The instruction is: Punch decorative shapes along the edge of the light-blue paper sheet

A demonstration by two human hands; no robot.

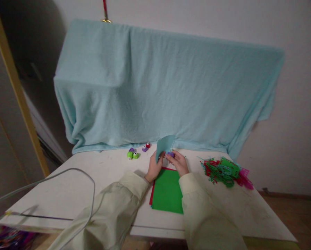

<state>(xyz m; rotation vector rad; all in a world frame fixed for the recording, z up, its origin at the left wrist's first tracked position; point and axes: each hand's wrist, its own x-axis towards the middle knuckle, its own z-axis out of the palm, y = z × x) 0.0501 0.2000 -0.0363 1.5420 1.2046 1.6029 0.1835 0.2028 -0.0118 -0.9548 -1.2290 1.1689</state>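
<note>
1. Where the two cream sleeves meet at the centre of the frame, the left hand (pixel 154 167) pinches the lower edge of a light blue sheet of paper (pixel 164 146), its grip clenched on the sheet so that the paper stands up and curls over toward the wall.
2. Just to the right, the right hand (pixel 179 162) has its grip closed around a small purple punch (pixel 170 154), which sits against the lower right edge of the same blue sheet.
3. Both hands hover just above a green sheet (pixel 167 191) lying flat on the white tabletop (pixel 67 187); a red sheet (pixel 152 194) shows as a thin margin under the green one's left and top edges.
4. To the left of the hands, near the back of the tabletop, lie two green punches (pixel 133 155) side by side, and a little right of them a purple punch beside a red one (pixel 146 147).
5. At the right of the frame, a heap of punched paper scraps (pixel 224 171) in green, red and pink rests on the tabletop, well apart from the hands.
6. Across the upper half of the frame, a pale blue blanket (pixel 166 86) hangs over something bulky against the wall, its hem touching the back of the tabletop.
7. At the lower left, a grey cable (pixel 67 171) arcs over the tabletop.
</note>
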